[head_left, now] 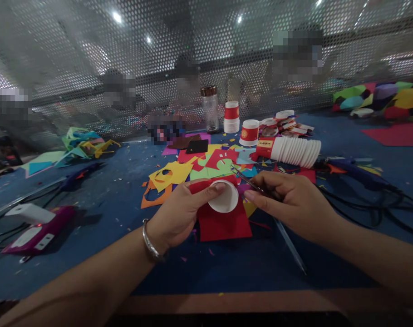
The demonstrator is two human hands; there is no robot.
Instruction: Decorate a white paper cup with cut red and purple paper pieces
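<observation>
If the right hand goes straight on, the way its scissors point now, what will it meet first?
The scissors in the right hand would probably meet the cut red paper first, which lies over light green paper. Depth is unclear, so the blades may pass above it.

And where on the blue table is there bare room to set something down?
Nearly bare, only small scraps: left of the left hand, between purple box and orange paper; also in front, between red sheet and brown table edge. Crowded: beyond the red sheet, with cut papers and paper cups, and at right, around the blue glue gun.
</observation>
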